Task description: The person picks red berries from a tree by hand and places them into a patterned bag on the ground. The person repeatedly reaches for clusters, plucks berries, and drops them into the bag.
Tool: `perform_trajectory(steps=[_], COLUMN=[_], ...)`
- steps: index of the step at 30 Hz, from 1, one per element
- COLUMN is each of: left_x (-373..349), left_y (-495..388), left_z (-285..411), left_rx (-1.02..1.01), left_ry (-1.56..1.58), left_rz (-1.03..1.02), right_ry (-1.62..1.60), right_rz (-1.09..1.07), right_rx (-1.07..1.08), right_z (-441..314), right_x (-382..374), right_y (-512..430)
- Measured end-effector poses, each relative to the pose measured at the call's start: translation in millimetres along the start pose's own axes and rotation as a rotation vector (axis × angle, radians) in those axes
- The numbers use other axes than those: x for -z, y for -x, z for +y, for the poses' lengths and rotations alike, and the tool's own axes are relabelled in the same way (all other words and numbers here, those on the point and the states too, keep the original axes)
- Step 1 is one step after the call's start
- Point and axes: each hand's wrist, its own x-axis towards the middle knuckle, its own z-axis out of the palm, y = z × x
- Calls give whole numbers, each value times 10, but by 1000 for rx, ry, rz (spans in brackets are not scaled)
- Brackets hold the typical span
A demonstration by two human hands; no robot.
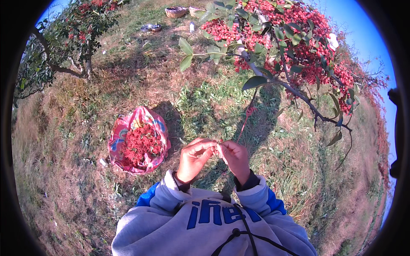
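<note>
My left hand [197, 158] and my right hand [235, 158] meet at the fingertips in front of my chest. Pinched between them is a small cluster of red berries [216, 151], mostly hidden by the fingers. To the left on the grass stands a container lined with pink flowered cloth [164, 131]. Red berry clusters [141, 145], which look like Sichuan pepper, are heaped inside it. A branch [296, 92] heavy with red berries [307, 51] reaches in at the upper right, above and beyond my right hand.
A pink cord [245, 123] hangs from the branch towards my right hand. Another berry tree [89, 57] stands at the upper left. Farther off on the grass are a basket [176, 12], metal bowls [151, 28] and a white bottle [192, 27].
</note>
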Motion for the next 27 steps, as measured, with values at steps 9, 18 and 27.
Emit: perform_trajectory(steps=[9, 18, 27], left_x=[980, 1726, 783], left_y=[46, -114, -1454], left_z=[-456, -335, 813], left_rx=[139, 109, -376], left_ry=[75, -167, 81], left_rz=[340, 414, 167], right_ry=[-198, 674, 403], right_rz=[65, 59, 110], right_rx=[-182, -26, -183], right_z=[370, 1534, 1203], right_x=[328, 1009, 741], right_y=[86, 769, 748])
